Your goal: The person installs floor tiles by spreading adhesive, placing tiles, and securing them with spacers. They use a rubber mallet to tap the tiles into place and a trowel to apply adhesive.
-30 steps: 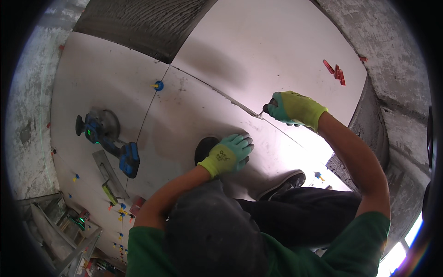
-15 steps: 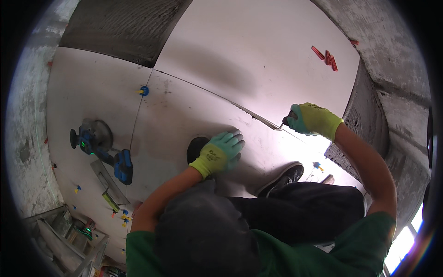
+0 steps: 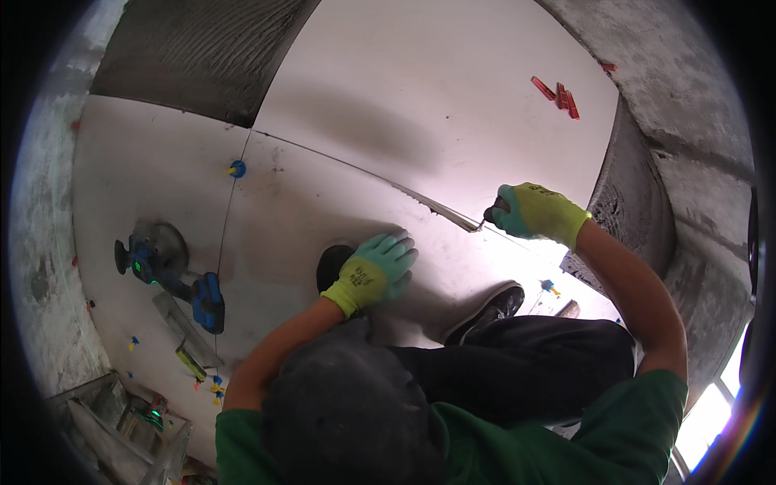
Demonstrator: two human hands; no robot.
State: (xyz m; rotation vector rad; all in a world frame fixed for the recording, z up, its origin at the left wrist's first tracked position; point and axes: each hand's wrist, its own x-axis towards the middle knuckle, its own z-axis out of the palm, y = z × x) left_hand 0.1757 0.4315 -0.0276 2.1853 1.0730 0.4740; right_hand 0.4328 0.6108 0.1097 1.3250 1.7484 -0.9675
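My right hand point(image 3: 539, 212), in a yellow-green glove, is closed around the dark handle of a narrow metal trowel point(image 3: 440, 210). Its thin blade lies along the joint between two large pale tiles, with dark mortar at its edge. My left hand point(image 3: 378, 271), gloved alike, rests on the near tile point(image 3: 283, 210) with its fingers stretched out. It holds nothing and is beside my dark shoe point(image 3: 330, 265). Beyond the joint spreads the far tile point(image 3: 420, 65).
At left lie a blue cordless tool with a round pad point(image 3: 166, 259) and a flat trowel point(image 3: 184, 327). Red wedges point(image 3: 559, 95) sit on the far tile. A blue-and-yellow tile leveller point(image 3: 235, 169) marks another joint. Ridged grey mortar point(image 3: 194, 56) shows upper left; bare walls flank both sides.
The whole view has shifted slightly, so most things appear a little further left. Both hands and the trowel keep nearly the same places on the tiles.
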